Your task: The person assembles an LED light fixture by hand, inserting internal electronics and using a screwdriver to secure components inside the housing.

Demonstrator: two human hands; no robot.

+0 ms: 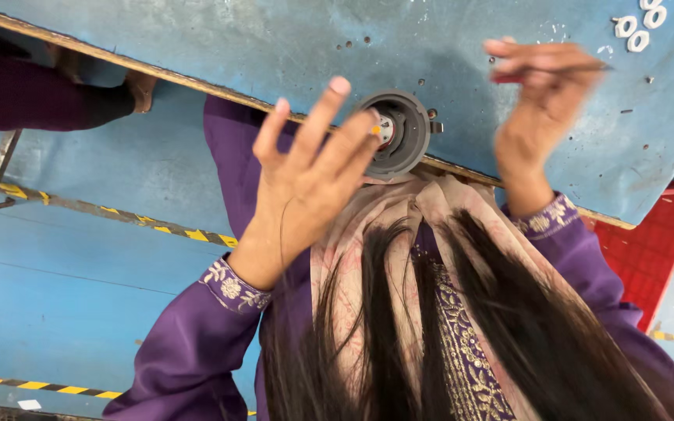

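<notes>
At the far left another person's dark maroon sleeve (33, 97) rests along the edge of the blue surface (274, 39). The left hand (306, 175) is spread, fingers loose, its fingertips touching the round grey part (409, 129) that sits at the near edge of the surface with a small orange spot at its middle. Further right, the right hand (544, 86) is raised above the surface and pinches a thin dark rod (587, 68), and a few small white rings (638, 27) lie near the far right corner.
</notes>
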